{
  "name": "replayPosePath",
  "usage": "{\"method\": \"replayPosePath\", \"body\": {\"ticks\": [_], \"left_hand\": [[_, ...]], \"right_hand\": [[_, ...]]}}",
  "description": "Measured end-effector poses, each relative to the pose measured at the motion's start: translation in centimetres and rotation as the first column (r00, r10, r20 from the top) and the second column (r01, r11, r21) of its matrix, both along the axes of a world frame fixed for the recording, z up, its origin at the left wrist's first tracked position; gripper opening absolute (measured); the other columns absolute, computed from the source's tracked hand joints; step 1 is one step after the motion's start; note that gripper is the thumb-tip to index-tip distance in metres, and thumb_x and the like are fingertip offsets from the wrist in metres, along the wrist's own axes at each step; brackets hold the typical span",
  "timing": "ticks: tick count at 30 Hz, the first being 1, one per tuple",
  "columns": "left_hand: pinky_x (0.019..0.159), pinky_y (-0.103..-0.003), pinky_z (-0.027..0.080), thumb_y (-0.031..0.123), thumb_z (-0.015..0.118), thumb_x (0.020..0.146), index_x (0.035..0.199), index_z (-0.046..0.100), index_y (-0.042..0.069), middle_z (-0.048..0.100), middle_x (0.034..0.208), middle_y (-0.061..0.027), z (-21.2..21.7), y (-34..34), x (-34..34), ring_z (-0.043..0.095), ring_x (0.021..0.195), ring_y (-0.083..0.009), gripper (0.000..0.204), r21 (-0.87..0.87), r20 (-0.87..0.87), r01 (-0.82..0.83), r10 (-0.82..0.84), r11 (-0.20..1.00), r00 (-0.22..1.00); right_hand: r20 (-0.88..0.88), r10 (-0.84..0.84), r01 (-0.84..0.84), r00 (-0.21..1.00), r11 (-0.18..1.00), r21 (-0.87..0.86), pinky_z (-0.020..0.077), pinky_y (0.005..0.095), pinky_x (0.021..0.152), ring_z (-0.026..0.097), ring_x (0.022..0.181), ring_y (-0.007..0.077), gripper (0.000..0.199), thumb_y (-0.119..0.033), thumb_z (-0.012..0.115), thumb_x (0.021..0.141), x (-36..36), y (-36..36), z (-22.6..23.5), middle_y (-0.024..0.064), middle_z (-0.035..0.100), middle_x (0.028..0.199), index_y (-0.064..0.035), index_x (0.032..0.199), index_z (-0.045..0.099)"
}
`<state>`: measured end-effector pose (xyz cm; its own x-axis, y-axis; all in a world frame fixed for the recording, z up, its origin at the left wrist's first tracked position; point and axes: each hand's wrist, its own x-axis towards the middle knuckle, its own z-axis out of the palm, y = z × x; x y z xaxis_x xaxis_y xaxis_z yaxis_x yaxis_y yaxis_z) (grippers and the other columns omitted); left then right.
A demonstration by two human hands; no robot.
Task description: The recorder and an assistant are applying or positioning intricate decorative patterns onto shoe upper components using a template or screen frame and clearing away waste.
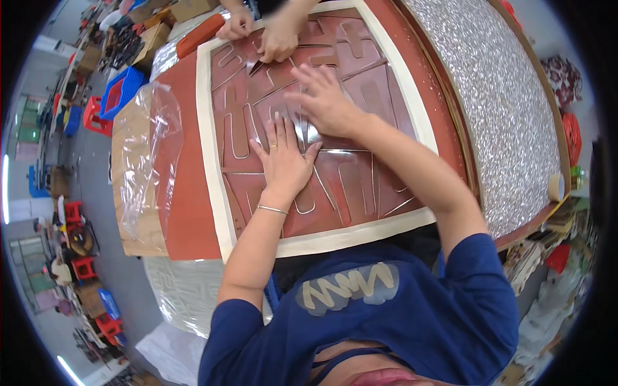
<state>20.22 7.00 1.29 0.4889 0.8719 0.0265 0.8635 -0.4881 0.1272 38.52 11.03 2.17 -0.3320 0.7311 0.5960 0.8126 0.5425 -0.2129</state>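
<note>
A clear sheet (357,186) with shaped outlines and thin silvery edges lies in front of me, bordered by a cream frame (315,243). My left hand (285,166) rests palm down on its middle, fingers stretched. Just beyond and to the right, my right hand (325,103) has its fingers spread over the sheet; whether it touches is hard to tell. Neither hand holds anything. At the far edge, a co-worker's hand (280,38) pinches at the sheet near a dark pointed piece, with their other hand (235,26) beside it.
Under the frame is a red-brown board (187,219). Crumpled clear film (151,167) covers brown paper on the left. A silver glitter sheet (489,96) lies on the right, with a tape roll (556,187) at its edge. Blue crates (125,90) and a red stool (95,117) stand far left.
</note>
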Motion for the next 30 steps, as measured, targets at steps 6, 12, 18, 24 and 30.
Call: {"method": "replayPosePath", "body": {"ticks": [6, 12, 18, 24, 30], "left_hand": [[0.106, -0.068, 0.001, 0.064, 0.044, 0.087, 0.142, 0.029, -0.006, 0.022, 0.152, -0.0207, -0.2, 0.4, 0.2, 0.011, 0.144, -0.0314, 0.090, 0.083, 0.021, -0.008, 0.007, 0.997, 1.000], [0.109, -0.063, -0.002, 0.066, 0.043, 0.086, 0.144, 0.022, -0.007, 0.015, 0.154, -0.0211, 1.2, 0.4, 1.2, 0.006, 0.145, -0.0312, 0.096, 0.008, -0.105, -0.034, 0.034, 0.999, 0.994], [0.110, -0.061, -0.001, 0.062, 0.044, 0.088, 0.144, 0.020, -0.008, 0.013, 0.154, -0.0219, 0.3, 0.3, 0.9, 0.005, 0.145, -0.0326, 0.093, 0.013, -0.056, -0.072, 0.073, 0.997, 0.996], [0.109, -0.063, 0.000, 0.067, 0.039, 0.088, 0.144, 0.023, -0.007, 0.016, 0.153, -0.0231, -0.8, 0.7, 0.2, 0.007, 0.145, -0.0335, 0.093, 0.077, -0.035, -0.021, 0.024, 0.997, 0.999], [0.109, -0.064, 0.003, 0.067, 0.038, 0.088, 0.143, 0.025, -0.007, 0.018, 0.153, -0.0220, -0.1, 0.1, 0.7, 0.010, 0.144, -0.0332, 0.093, 0.088, 0.004, -0.038, 0.037, 0.995, 0.999]], "right_hand": [[0.220, -0.448, 0.449, 0.867, 0.892, 0.049, 0.0222, 0.0552, 0.110, 0.033, 0.135, 0.0353, 0.053, -0.042, 0.051, 0.092, 12.6, -3.7, -0.2, 0.0214, 0.040, 0.140, -0.0067, 0.131, 0.048], [0.446, -0.034, 0.445, 0.894, 0.172, -0.879, 0.0149, 0.0480, 0.115, 0.023, 0.141, 0.0299, 0.071, -0.053, 0.043, 0.093, 16.1, 1.4, 7.5, 0.0182, 0.029, 0.149, -0.0024, 0.142, 0.033], [0.393, -0.378, 0.516, 0.838, 0.782, -0.349, 0.0069, 0.0618, 0.112, 0.013, 0.144, 0.0266, 0.090, -0.072, 0.029, 0.087, 13.9, 1.4, -2.2, 0.0149, 0.019, 0.155, -0.0014, 0.143, 0.031], [0.297, -0.428, 0.503, 0.853, 0.827, -0.252, 0.0086, 0.0611, 0.112, 0.014, 0.144, 0.0267, 0.085, -0.063, 0.040, 0.088, 6.8, 2.5, 4.3, 0.0142, 0.020, 0.155, -0.0001, 0.143, 0.029], [0.401, -0.088, 0.338, 0.912, 0.716, -0.611, 0.0116, 0.0578, 0.113, 0.012, 0.145, 0.0254, 0.088, -0.066, 0.033, 0.089, 6.5, 4.7, 2.2, 0.0138, 0.013, 0.156, 0.0010, 0.146, 0.025]]}}
